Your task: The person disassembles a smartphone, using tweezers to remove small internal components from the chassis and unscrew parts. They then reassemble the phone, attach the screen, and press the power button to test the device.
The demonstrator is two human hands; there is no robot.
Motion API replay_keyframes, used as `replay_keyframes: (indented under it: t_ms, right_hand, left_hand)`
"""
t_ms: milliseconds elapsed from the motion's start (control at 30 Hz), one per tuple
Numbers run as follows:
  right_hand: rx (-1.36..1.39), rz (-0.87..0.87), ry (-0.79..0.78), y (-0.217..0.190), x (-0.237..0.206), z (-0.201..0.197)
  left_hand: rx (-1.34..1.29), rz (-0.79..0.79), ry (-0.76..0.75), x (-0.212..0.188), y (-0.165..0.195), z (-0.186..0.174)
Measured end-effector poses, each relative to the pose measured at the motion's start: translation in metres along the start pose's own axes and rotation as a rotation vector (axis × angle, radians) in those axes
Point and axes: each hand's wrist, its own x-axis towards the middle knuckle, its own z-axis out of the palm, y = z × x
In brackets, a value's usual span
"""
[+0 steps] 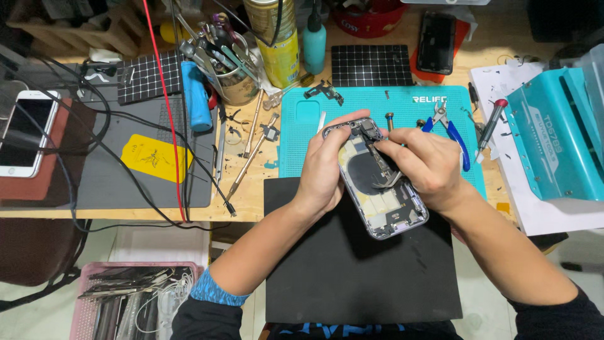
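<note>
My left hand [324, 167] is wrapped around the left edge of the opened phone housing [377, 179], fingers curled over its top corner, thumb across the inside; it grips the housing firmly, tilted with its top toward eleven o'clock. My right hand [425, 167] is pinched shut on a pair of metal tweezers [385, 179], whose tips rest on the dark round coil inside the housing; the housing is held just above the black mat [352, 277], near the mat's twelve o'clock edge.

Working outward: behind the hands, at twelve o'clock, lies the teal work mat [302, 138]; on it, at one o'clock from my right hand, sit blue-handled pliers [450, 129]; a red-capped screwdriver [492, 123] lies further toward two o'clock on white paper; a teal machine [560, 145] stands at three o'clock, well apart. At twelve o'clock, past the teal mat, are a black gridded pad [371, 65] and a dark phone [436, 43]. Toward ten o'clock a tin of tools [233, 69] stands beside a blue cylinder [196, 97]; a grey mat [126, 182] with a yellow card [154, 157] lies at nine o'clock; a white phone [26, 132] rests at the far left edge; a pink basket [88, 277] of parts sits at seven o'clock, below the table.
</note>
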Motion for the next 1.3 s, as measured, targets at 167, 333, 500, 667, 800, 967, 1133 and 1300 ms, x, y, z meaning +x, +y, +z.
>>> replay_keyframes:
  t_ms: [167,333,500,667,800,967,1133,1300]
  right_hand:
    - [0.026,0.016,0.02,-0.001,-0.001,0.003]
    - [0.06,0.061,0.069,0.001,-0.003,0.005]
    - [0.087,0.096,0.076,0.003,-0.009,0.007]
    - [0.12,0.114,0.148,0.005,-0.015,0.007]
    - [0.003,0.08,0.121,0.004,-0.017,0.004]
    - [-0.024,0.043,0.13,0.003,-0.014,0.003]
    - [-0.042,0.028,0.12,0.003,-0.016,0.003]
    - [-0.049,-0.016,0.103,0.007,-0.02,0.001]
  left_hand:
    - [-0.012,-0.034,0.022,-0.004,0.005,0.001]
    - [0.019,-0.028,0.004,-0.006,0.008,0.0]
    - [0.024,-0.058,0.007,-0.005,0.013,0.002]
    - [0.054,-0.031,0.026,-0.007,0.02,0.005]
    - [0.113,0.005,0.052,-0.008,0.02,0.007]
    - [0.139,-0.016,0.045,-0.009,0.018,0.005]
    - [0.151,-0.013,0.049,-0.01,0.017,0.002]
    - [0.176,0.023,0.035,-0.01,0.014,0.003]
